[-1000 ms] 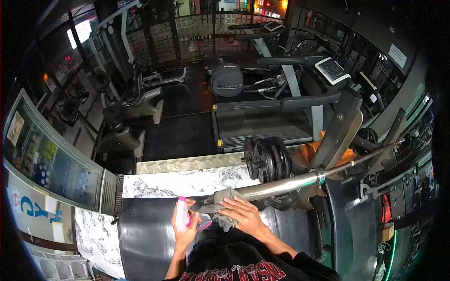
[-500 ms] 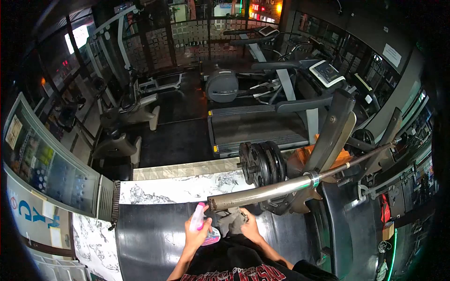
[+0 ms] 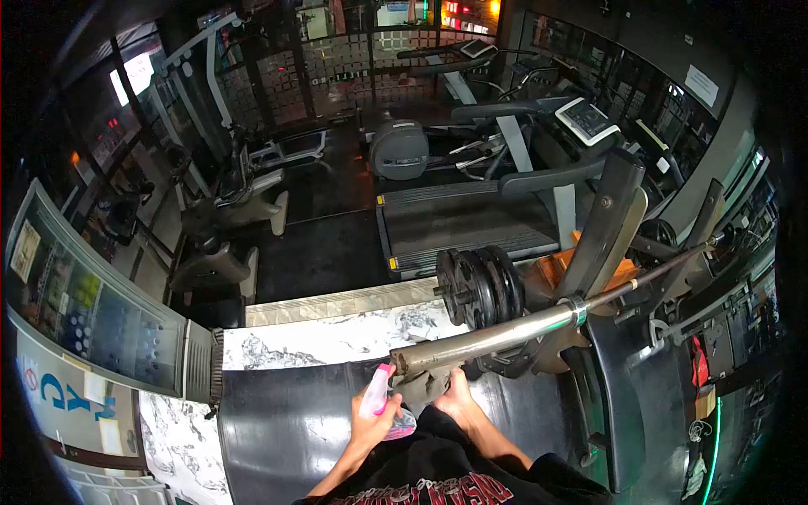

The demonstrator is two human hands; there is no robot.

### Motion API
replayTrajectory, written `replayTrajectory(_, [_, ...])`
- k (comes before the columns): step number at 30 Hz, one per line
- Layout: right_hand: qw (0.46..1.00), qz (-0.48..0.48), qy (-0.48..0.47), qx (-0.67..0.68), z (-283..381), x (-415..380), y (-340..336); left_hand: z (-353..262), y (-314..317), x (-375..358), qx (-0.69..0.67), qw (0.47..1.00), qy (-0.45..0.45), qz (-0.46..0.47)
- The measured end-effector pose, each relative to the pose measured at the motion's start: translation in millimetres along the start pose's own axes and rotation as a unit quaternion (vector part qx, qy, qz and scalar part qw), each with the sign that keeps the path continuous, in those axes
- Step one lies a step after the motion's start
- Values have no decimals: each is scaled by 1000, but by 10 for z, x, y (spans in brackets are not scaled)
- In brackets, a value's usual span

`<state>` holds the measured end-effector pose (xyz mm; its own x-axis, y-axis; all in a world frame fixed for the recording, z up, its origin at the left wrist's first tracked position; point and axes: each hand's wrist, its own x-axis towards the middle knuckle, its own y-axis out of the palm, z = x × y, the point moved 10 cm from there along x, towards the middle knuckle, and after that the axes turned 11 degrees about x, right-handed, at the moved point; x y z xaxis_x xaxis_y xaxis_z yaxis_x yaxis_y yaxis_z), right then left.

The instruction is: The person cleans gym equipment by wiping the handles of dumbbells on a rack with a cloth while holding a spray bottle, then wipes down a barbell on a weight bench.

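Observation:
My left hand (image 3: 370,425) is wrapped round a clear spray bottle (image 3: 402,424) with a pink trigger head and pink liquid inside. The bottle's head points up, close to the end of a barbell (image 3: 488,338). That thick metal sleeve lies across the view, resting on a rack upright (image 3: 602,227). Below the sleeve, my right hand (image 3: 457,397) grips a grey cloth (image 3: 421,390). The cloth is up against the underside of the sleeve, partly hidden by it.
Black weight plates (image 3: 480,290) hang on a peg behind the barbell. A treadmill (image 3: 467,223) stands beyond them, and a glass-door fridge (image 3: 97,303) is on the left. A padded black bench (image 3: 610,404) stands at the right.
My right hand has moved up with the cloth, closer to the barbell's sleeve. My left hand still holds the bottle by the bar's end. The whole view has shifted slightly.

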<state>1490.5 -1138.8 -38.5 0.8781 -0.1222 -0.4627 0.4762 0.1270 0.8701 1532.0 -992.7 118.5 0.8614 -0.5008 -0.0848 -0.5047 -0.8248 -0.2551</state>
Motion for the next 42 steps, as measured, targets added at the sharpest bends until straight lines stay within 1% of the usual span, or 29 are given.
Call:
replayTrajectory(1, [1000, 0, -2, 2, -25, 16, 14, 1, 23, -8, 10, 1000, -4, 20])
replayTrajectory(2, [999, 3, -7, 34, -46, 23, 33, -5, 32, -15, 27, 999, 5, 35])
replayTrajectory(3, [998, 5, -12, 66, -70, 28, 53, 36, 20, -15, 27, 999, 5, 38])
replayTrajectory(4, [998, 3, -14, 67, -107, 46, 71, 71, 31, -15, 6, 999, 18, 49])
replayTrajectory(6, [993, 43, -1, 108, -200, 105, 253, 101, 20, -43, -17, 997, 32, 63])
replayTrajectory(7, [993, 43, -3, 107, -229, 134, 325, 100, -52, -56, -38, 997, 39, 48])
replayTrajectory(9, [969, 114, 45, 214, -348, 154, 641, 56, -227, -82, -86, 996, 37, 3])
replayTrajectory(11, [972, 131, 33, 194, -389, 173, 826, -39, -470, -108, -53, 997, 50, -30])
replayTrajectory(12, [974, 145, 21, 174, -374, 169, 883, -124, -584, -101, -52, 994, 83, -47])
replayTrajectory(13, [974, 145, 18, 175, -362, 181, 870, -97, -666, -79, -31, 994, 98, -35])
replayTrajectory(16, [962, 191, 47, 189, -371, 105, 933, -27, -820, -20, -123, 988, 81, -46])
replayTrajectory(17, [962, 189, 44, 190, -344, 46, 909, -30, -817, -11, -123, 988, 80, -43])
replayTrajectory(19, [970, 163, 86, 158, -359, -61, 889, -75, -790, 36, -144, 986, 81, -39])
replayTrajectory(20, [979, 128, 75, 140, -338, -66, 694, -53, -751, 54, -137, 987, 76, -29])
replayTrajectory(21, [980, 127, 70, 140, -309, -151, 625, -42, -718, 78, -140, 987, 77, -25])
replayTrajectory(23, [991, 35, 50, 123, -261, -328, 419, -58, -652, 115, -162, 983, 90, -6])
replayTrajectory(24, [997, -20, 14, 77, -189, -498, 426, -77, -625, 126, -156, 984, 84, -1])
replayTrajectory(29, [995, -51, 3, 82, 82, -1016, 274, -69, -492, 207, -140, 985, 92, 33])
replayTrajectory(31, [989, -85, -122, 19, 386, -1334, 378, -77, -460, 244, -111, 987, 105, 43])
replayTrajectory(32, [968, -118, -214, -63, 566, -1533, 526, -65, -433, 256, -112, 987, 105, 46])
replayTrajectory(33, [930, -149, -303, -143, 715, -1697, 672, -61, -443, 272, -124, 986, 109, 30])
replayTrajectory(34, [902, -116, -406, -86, 782, -1715, 680, -71, -460, 286, -136, 984, 114, 14])
replayTrajectory(35, [902, -116, -408, -85, 746, -1609, 683, -95, -440, 287, -136, 984, 116, 15])
replayTrajectory(36, [806, -86, -504, -298, 845, -1665, 1015, -153, -453, 276, -137, 982, 132, 2])
replayTrajectory(37, [657, -52, -568, -493, 781, -1697, 1407, -199, -463, 274, -140, 979, 147, -12])
replayTrajectory(38, [555, 6, -563, -612, 663, -1556, 1770, -211, -439, 285, -141, 979, 148, -10])
replayTrajectory(39, [438, 62, -541, -715, 464, -1404, 2042, -226, -429, 289, -149, 977, 154, -14])
replayTrajectory(41, [269, 38, -483, -832, 117, -1093, 2113, -240, -405, 290, -157, 974, 161, -15])
replayTrajectory(42, [268, 33, -485, -832, 119, -1064, 2059, -223, -378, 294, -150, 976, 156, -9])
